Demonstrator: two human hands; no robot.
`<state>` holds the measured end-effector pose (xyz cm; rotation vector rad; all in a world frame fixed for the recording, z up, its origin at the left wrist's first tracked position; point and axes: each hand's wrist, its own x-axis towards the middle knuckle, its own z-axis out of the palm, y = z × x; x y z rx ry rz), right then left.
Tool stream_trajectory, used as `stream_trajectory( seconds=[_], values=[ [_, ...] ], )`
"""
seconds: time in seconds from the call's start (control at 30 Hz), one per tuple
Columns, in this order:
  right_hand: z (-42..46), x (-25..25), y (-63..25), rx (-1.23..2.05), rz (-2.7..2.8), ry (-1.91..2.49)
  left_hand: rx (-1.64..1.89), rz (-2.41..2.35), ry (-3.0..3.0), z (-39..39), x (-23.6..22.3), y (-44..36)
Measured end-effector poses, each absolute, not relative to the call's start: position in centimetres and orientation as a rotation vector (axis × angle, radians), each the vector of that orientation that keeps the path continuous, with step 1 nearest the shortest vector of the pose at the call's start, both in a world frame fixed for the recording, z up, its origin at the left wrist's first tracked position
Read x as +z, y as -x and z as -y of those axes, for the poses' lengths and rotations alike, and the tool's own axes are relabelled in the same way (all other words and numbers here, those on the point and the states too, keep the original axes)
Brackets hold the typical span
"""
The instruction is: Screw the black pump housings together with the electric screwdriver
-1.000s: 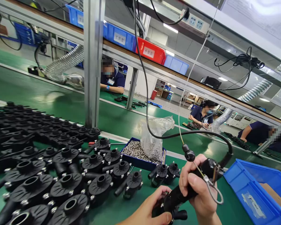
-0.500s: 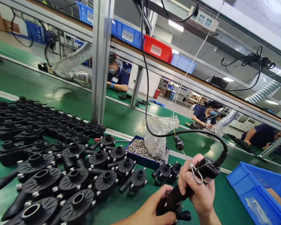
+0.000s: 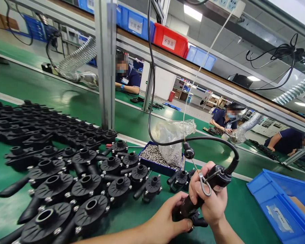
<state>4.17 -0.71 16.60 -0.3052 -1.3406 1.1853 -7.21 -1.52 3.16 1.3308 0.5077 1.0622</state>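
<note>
My right hand [image 3: 215, 205] is wrapped round a corded black electric screwdriver [image 3: 220, 177], which tilts down to the left. Its lower end meets a small black pump [image 3: 200, 221], partly covered by my fingers. My left hand [image 3: 165, 217] grips that pump from the left, with the thumb along its near side. The bit and the contact point are hidden. Close behind my hands stands another black pump [image 3: 179, 179]. To the left are several black pumps [image 3: 91, 211] with silvery screws in their rims.
Behind the hands, a blue tray [image 3: 155, 166] holds loose screws [image 3: 152, 155] and a clear plastic bag [image 3: 170, 142]. A blue bin [image 3: 269, 206] stands at right. The black cable [image 3: 149, 84] and a thin cord [image 3: 184, 118] hang overhead. A metal post [image 3: 105, 67] rises at left. Co-workers sit beyond.
The view has shifted slightly, so the pumps on the table appear farther right. My right hand and the screwdriver appear a little farther left and higher. Both hands keep their holds.
</note>
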Motion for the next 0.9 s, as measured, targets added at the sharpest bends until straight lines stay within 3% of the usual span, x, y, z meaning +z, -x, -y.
stream_trajectory(
  seconds=[0.6,0.9],
  values=[
    [1.1,16.4,-3.9,1.133,1.339,0.335,1.014,-0.488,-1.357,2.1,3.8,7.9],
    [-0.7,19.5,-7.0,1.000,1.267,0.364,0.978,-0.564,-1.427,1.6,2.2,8.4]
  ],
)
